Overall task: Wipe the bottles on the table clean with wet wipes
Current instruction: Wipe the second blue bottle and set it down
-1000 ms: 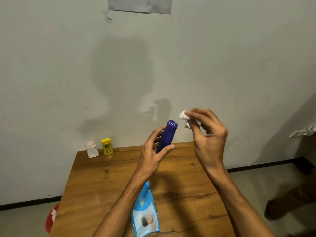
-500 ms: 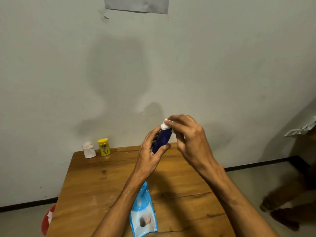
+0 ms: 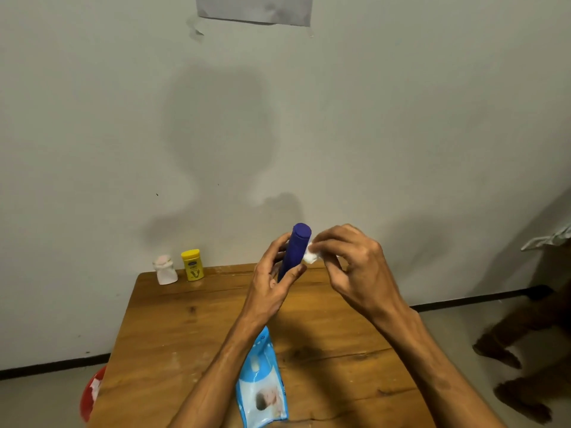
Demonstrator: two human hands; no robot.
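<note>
My left hand grips dark blue bottle, frame center, above table, tilted, matte, rounded cap. My right hand pinches white wipe vs bottle's upper side.

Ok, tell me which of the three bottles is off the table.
The dark blue bottle, held up in the left hand with the right hand's wet wipe against it. The yellow bottle and white bottle stand on the table.

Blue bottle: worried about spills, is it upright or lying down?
Near upright, leaning slightly: the left hand holds the blue bottle low, above the table.
</note>
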